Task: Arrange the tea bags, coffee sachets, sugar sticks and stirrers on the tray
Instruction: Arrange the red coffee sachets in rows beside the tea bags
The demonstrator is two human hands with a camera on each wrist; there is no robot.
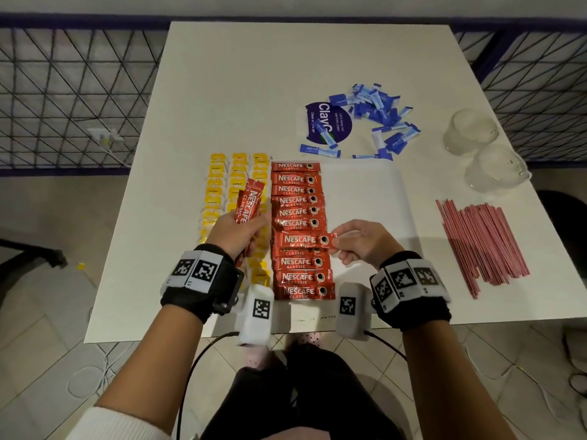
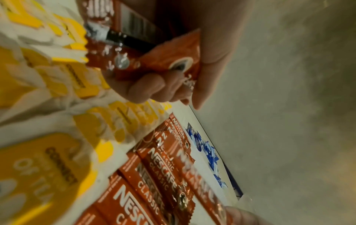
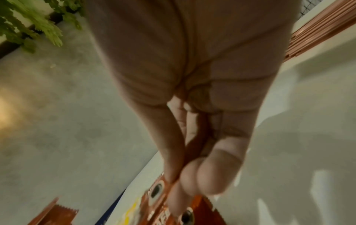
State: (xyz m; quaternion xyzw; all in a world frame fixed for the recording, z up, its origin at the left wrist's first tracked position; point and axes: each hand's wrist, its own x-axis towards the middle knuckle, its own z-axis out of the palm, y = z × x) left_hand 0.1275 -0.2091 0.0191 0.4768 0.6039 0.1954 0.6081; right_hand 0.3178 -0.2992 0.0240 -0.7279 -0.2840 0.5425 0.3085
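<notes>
A white tray lies on the table with yellow tea bags in columns at its left and a column of red coffee sachets beside them. My left hand grips a small bunch of coffee sachets upright above the tea bags; the left wrist view shows the fingers curled round the bunch. My right hand pinches the right end of one coffee sachet over a gap in the column, thumb and fingertips closed on the sachet. Blue sugar sticks lie loose behind the tray. Red stirrers lie to its right.
Two clear glasses stand at the table's right, behind the stirrers. A round purple sticker sits among the sugar sticks. The table's near edge runs just under my wrists. Black wire railing surrounds the table's far side.
</notes>
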